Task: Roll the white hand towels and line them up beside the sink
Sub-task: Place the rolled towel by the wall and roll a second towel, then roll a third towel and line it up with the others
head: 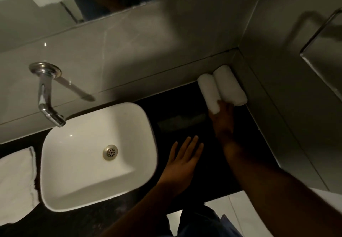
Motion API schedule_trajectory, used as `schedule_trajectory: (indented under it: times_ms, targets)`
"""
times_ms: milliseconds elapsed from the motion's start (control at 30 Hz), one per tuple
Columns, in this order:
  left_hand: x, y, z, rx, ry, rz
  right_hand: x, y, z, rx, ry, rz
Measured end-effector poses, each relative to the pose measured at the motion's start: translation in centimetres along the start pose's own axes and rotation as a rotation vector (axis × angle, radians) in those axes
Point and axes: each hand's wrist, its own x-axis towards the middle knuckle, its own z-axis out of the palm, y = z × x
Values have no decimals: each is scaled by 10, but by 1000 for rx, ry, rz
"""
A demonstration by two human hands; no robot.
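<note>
The right hand (223, 120) reaches to the back right corner of the dark counter (177, 107), its grip laid over the near end of a rolled white hand towel (209, 93); the fingertips are hidden against the cloth, so I cannot tell whether they clamp the roll or only press on it. A second rolled white hand towel (229, 87) lies touching it on the right, set against the side wall (277, 70), and the two rolls lie parallel, pointing towards the back wall. The left hand (183, 161) hovers flat above the counter between the rolls and the sink (96, 155), fingers spread apart and holding nothing. The white rectangular sink sits on the counter under a chrome wall tap (47, 96). On the far left of the counter, beside the sink, an unrolled white towel (15, 183) lies flat.
</note>
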Motion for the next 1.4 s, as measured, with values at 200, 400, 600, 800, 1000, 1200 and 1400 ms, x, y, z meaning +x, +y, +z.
schedule_trajectory:
  times_ms: [200,400,600,800,1000,1200,1400]
  targets:
    - [-49,-7,10,14,-96,-27,28,-2,1,-53,182,2]
    - [-61,-6,1,-52,-84,-76,5,2,-1,-535,255,-298]
    - [-57,-14,-25,-52,-1,-56,31,-7,6,-741,37,-647]
    - [-71,-37,-53,43,63,-75,47,-46,-3,-836,-84,-159]
    - [-121,-93,-85,15,201,-266,20,-63,6,-1020,-93,-193]
    - [-218,-163,-92,-100,537,-605,-8,-82,28,-935,-70,-238]
    - [-330,-256,-50,-244,747,-1036,-79,-124,62,-818,-30,-356]
